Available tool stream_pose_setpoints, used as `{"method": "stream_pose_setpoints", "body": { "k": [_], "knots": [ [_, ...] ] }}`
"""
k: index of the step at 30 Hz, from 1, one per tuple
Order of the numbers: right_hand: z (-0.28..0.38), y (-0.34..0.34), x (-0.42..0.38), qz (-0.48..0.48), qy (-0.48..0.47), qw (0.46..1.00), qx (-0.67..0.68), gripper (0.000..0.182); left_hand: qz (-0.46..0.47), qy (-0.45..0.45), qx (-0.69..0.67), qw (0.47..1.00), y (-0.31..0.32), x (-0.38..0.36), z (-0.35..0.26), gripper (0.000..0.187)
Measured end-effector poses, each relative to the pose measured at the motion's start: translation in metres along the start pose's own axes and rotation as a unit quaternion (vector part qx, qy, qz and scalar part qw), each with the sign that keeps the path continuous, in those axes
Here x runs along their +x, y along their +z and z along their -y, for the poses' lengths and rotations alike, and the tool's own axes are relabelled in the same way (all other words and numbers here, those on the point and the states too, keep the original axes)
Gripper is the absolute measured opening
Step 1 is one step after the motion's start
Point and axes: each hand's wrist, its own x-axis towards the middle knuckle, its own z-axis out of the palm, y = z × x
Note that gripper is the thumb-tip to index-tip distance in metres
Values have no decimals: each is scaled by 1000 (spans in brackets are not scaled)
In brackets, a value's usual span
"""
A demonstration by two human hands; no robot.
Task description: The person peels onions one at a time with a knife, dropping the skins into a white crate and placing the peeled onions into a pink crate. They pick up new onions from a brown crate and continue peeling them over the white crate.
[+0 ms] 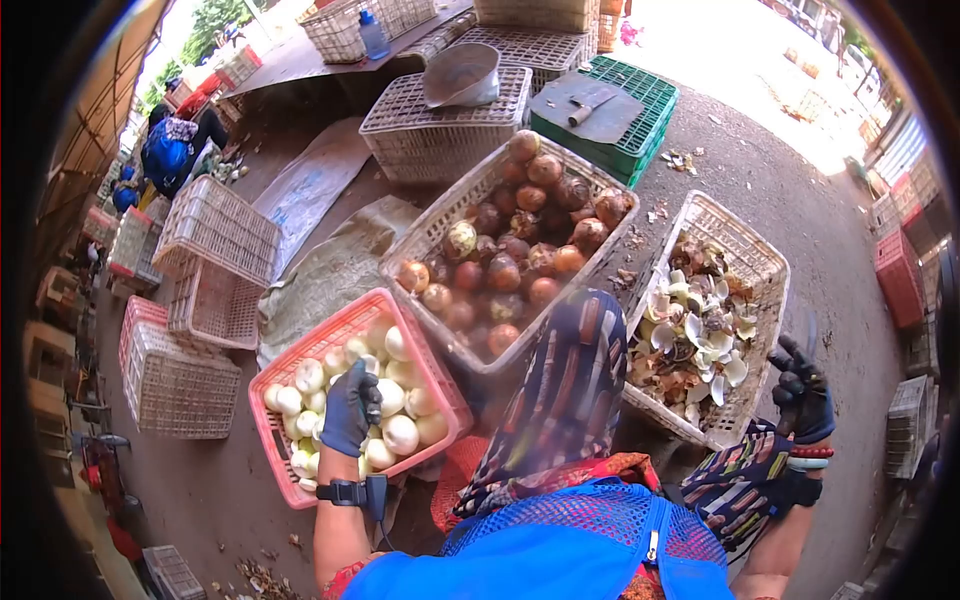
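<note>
My left hand (350, 408), in a dark blue glove, is over the pink crate (262, 440) of peeled white onions (400, 434). Its fingers are curled among the onions, and whatever they may hold is hidden. Out to the right, my right hand (803, 395), also gloved, is closed around a small knife (811, 328) whose thin blade points up and away. It hangs beside a pale crate (775, 265) of onion peelings (700, 335). Ahead of my knees, a larger pale crate (437, 335) holds unpeeled brown onions (505, 272).
Behind stand a white crate (415, 150) with a metal scoop (462, 76) on it and green crates (650, 115) topped by a board. Stacked pale crates (215, 235) are at left, beside sacking (340, 260). Another person (170, 150) sits farther back left.
</note>
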Motion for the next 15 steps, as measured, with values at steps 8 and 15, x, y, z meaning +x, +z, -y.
{"method": "stream_pose_setpoints", "body": {
  "k": [8, 15],
  "knots": [
    [-71, -88, 94, 30, 106, 993, -42, 33, 154, -8, 189, 970, 164, 82, 3, 25],
    [-85, 7, 87, -62, 144, 951, -267, 32, 77, 217, 503, 833, 183, 194, 41, 21]
  ]
}}
